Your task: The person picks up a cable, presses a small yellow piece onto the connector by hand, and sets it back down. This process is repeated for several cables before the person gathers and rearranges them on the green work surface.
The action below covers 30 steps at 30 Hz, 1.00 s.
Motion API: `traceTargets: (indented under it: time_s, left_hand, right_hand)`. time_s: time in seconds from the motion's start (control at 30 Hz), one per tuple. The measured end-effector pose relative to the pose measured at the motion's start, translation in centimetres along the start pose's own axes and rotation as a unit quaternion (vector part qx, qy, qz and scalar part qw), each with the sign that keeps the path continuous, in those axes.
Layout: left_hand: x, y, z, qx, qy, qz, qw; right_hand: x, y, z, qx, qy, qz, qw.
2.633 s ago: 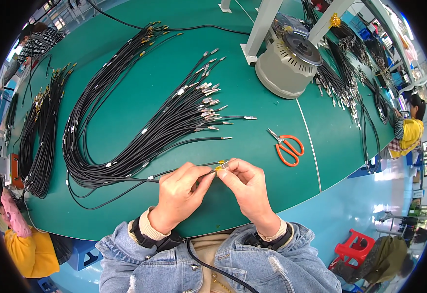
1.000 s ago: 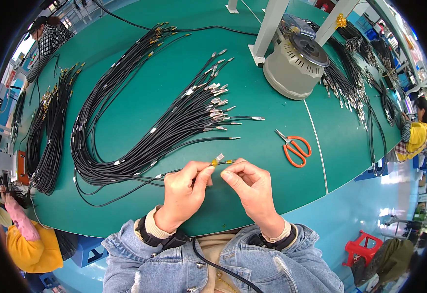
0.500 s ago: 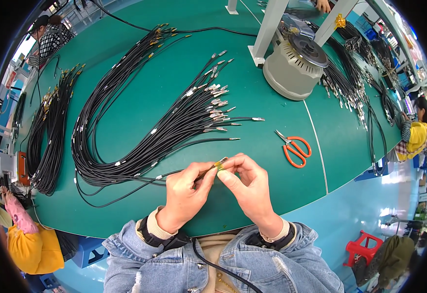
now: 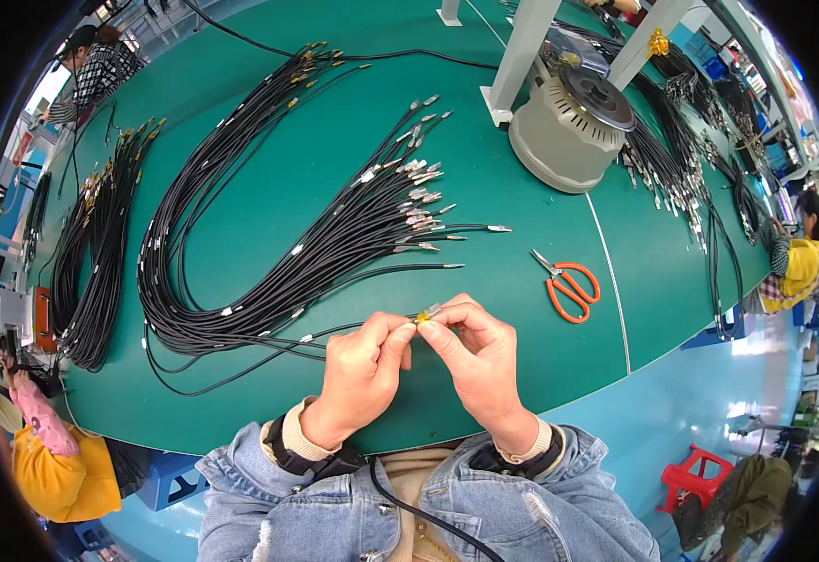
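Near the table's front edge, my left hand (image 4: pixel 361 375) is closed in a pinch on a black cable (image 4: pixel 338 330), close to its end. Thumb and fingers of my right hand (image 4: pixel 477 367) press a small yellow strip, which looks like tape (image 4: pixel 424 317), around that cable end. A bit of the silvery connector shows above the strip; the fingers cover the rest. The cable runs left to a large U-shaped bundle of black cables (image 4: pixel 274 281) with metal tips. To the right of my hands, touched by neither, lie orange-handled scissors (image 4: pixel 571 290).
Beyond the scissors stands a round grey machine (image 4: pixel 567 136) beside white metal posts (image 4: pixel 520 61). More cable bundles lie at the left (image 4: pixel 100 253) and far right (image 4: pixel 667 159) of the green table (image 4: pixel 484 290). Other people sit around; a red stool (image 4: pixel 695 478) is on the floor.
My left hand has turned slightly, its fingers curling closer to the yellow strip. The strip now sits more tightly wrapped against the cable end. My right hand has barely moved.
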<state>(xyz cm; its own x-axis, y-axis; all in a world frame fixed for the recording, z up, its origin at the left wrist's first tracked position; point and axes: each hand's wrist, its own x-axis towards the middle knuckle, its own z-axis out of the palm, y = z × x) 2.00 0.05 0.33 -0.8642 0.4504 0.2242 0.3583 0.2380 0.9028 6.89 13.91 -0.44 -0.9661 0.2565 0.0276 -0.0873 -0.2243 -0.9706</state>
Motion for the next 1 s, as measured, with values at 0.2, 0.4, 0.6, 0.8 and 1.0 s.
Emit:
traceTargets:
  time_s: [0.2, 0.4, 0.6, 0.8, 1.0]
  left_hand:
    - [0.6, -0.1, -1.6, -0.080, -0.101, -0.039, 0.991]
    - [1.0, -0.8, -2.8, -0.259, -0.221, -0.164, 0.926]
    - [1.3, -1.5, -3.4, -0.379, -0.241, -0.253, 0.857]
    - [1.1, -0.6, -2.6, -0.323, -0.244, -0.235, 0.884]
    - [0.1, -0.3, -0.9, -0.210, -0.195, -0.150, 0.946]
  right_hand:
    - [0.1, 0.1, -0.2, 0.032, -0.024, 0.006, 0.999]
    - [0.5, 0.4, -0.1, 0.080, -0.047, 0.044, 0.995]
    - [1.0, 0.3, -0.8, 0.039, -0.072, 0.059, 0.995]
    - [0.8, -0.2, -1.0, -0.016, -0.074, -0.016, 0.997]
    - [-0.2, -0.5, -2.6, -0.107, -0.100, -0.069, 0.987]
